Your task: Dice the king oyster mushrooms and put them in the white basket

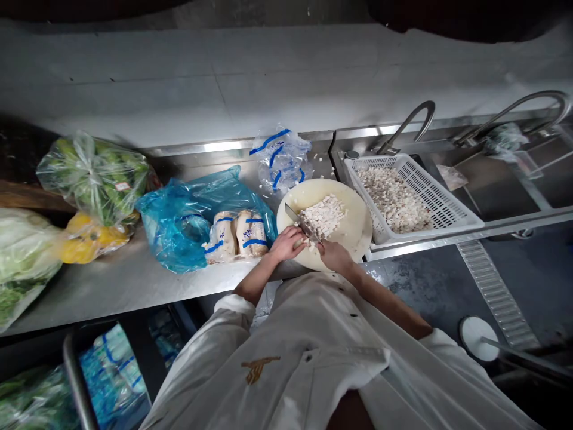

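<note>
A round cream cutting board (358, 239) sits at the counter's edge in the middle of the view. A heap of chopped white pieces (326, 216) lies on it. My right hand (335, 257) is wrapped round the handle of a knife (299, 221), whose blade slants up and left beside the heap. Close to the blade on its left, my left hand (289, 243) has its fingers bent together at the board's left side; a few pale pieces lie by its fingertips, and what they press on is too small to tell.
Right of the board, a white plastic basket (456, 209) with chopped pieces stands by the sinks and faucets. To the left lie a blue bag (174, 221), wrapped pale packs (252, 233), bagged yellow vegetables (85, 239) and bagged greens (102, 173). Clear wrappers (282, 158) lie behind.
</note>
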The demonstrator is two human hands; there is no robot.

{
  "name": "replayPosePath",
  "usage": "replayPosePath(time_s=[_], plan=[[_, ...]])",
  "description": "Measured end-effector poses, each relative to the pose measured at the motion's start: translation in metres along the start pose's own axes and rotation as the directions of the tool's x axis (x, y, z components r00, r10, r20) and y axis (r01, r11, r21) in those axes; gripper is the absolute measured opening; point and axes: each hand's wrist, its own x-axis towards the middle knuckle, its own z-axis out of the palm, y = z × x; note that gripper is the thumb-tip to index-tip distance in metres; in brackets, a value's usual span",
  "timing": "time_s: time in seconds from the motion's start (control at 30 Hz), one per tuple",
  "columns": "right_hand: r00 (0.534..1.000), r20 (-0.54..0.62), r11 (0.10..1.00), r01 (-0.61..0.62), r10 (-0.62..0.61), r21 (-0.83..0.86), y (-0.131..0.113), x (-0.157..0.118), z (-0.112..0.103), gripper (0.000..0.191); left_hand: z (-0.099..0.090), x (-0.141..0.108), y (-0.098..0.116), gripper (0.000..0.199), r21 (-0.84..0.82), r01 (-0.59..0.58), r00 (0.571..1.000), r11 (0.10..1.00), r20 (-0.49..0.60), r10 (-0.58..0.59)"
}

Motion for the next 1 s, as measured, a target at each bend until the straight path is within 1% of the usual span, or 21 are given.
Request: replayPosePath(time_s=[0.13,0.27,0.33,0.43,0.5,0.57,0.67,0.7,0.77,0.83,0.87,0.9,0.93,0.97,1.0], plan=[[0.996,-0.061,0.998,0.068,-0.069,-0.011,0.004,-0.005,-0.003,0.045,0.005,-0.008,0.001,0.032,0.003,0.027,1.0,1.0,-0.016,-0.027],[0.999,-0.004,0.999,0.054,-0.054,0.002,0.005,-0.008,0.003,0.046,0.012,-0.012,0.004,0.03,-0.001,0.043,0.998,0.999,-0.051,-0.043],[0.998,0.002,0.998,0.055,-0.055,-0.008,0.005,-0.008,0.004,0.045,0.013,-0.013,0.006,0.03,0.005,0.056,0.997,0.998,-0.055,-0.056],[0.992,-0.021,0.993,0.121,-0.121,-0.003,0.01,-0.007,0.002,0.043,0.013,-0.016,0.009,0.03,0.015,0.076,0.996,0.997,-0.046,-0.076],[0.989,-0.017,0.989,0.144,-0.144,0.024,0.012,-0.005,0.003,0.042,0.013,-0.018,0.012,0.03,0.018,0.094,0.994,0.995,-0.048,-0.093],[0.99,0.008,0.987,0.141,-0.142,0.072,0.014,-0.002,0.006,0.04,0.015,-0.021,0.015,0.031,0.016,0.123,0.991,0.992,-0.059,-0.122],[0.988,0.025,0.971,0.144,-0.151,0.189,0.021,0.005,0.009,0.039,0.02,-0.024,0.019,0.038,0.026,0.176,0.981,0.984,-0.092,-0.173],[0.988,0.002,0.96,0.152,-0.156,0.236,0.028,0.007,0.008,0.039,0.021,-0.023,0.02,0.043,0.041,0.186,0.978,0.982,-0.1,-0.181],[0.986,-0.088,0.94,0.159,-0.138,0.302,0.05,0.009,0.003,0.042,0.024,-0.019,0.024,0.065,0.089,0.18,0.981,0.98,-0.09,-0.172],[0.979,-0.194,0.943,0.117,-0.058,0.312,0.082,0.011,-0.007,0.043,0.027,-0.009,0.029,0.092,0.149,0.161,0.987,0.976,-0.053,-0.155],[0.972,-0.235,0.953,0.07,0.001,0.294,0.099,0.013,-0.013,0.042,0.029,-0.001,0.032,0.102,0.176,0.164,0.986,0.971,-0.041,-0.159],[0.963,-0.262,0.964,0.009,0.064,0.266,0.117,0.016,-0.019,0.042,0.031,0.007,0.036,0.109,0.2,0.176,0.984,0.964,-0.037,-0.172],[0.953,-0.276,0.972,-0.056,0.12,0.23,0.133,0.02,-0.024,0.041,0.034,0.017,0.041,0.111,0.221,0.195,0.981,0.956,-0.043,-0.19],[0.948,-0.277,0.977,-0.106,0.156,0.187,0.147,0.024,-0.028,0.04,0.039,0.028,0.047,0.11,0.242,0.222,0.975,0.945,-0.055,-0.215],[0.95,-0.268,0.982,-0.128,0.161,0.136,0.158,0.028,-0.029,0.039,0.045,0.039,0.054,0.105,0.263,0.255,0.967,0.931,-0.072,-0.244]])
